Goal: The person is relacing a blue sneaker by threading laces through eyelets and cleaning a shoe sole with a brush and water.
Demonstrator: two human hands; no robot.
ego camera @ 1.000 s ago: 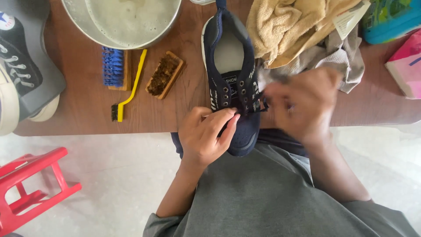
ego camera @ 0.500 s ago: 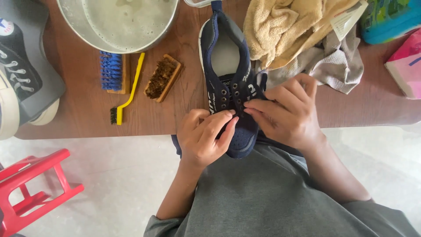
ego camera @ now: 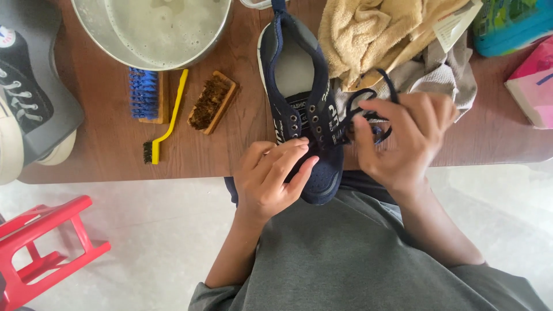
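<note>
A navy blue sneaker (ego camera: 294,92) lies on the brown wooden table (ego camera: 115,150), toe pointing toward me over the front edge. My left hand (ego camera: 271,175) rests on the toe and lower eyelets, fingers bent over the shoe. My right hand (ego camera: 403,135) is just right of the shoe, pinching a dark blue shoelace (ego camera: 368,98) that loops up and runs back to the eyelets. Most eyelets look bare.
A metal basin (ego camera: 155,29) of soapy water stands at the back. A blue brush (ego camera: 143,95), a yellow-handled brush (ego camera: 167,115) and a brown brush (ego camera: 212,102) lie left of the shoe. Tan towels (ego camera: 374,34), grey sneakers (ego camera: 29,109) and a red stool (ego camera: 40,242) surround.
My right hand has pulled away from the eyelets to the right, drawing the lace out into a loop. My left hand stays on the toe.
</note>
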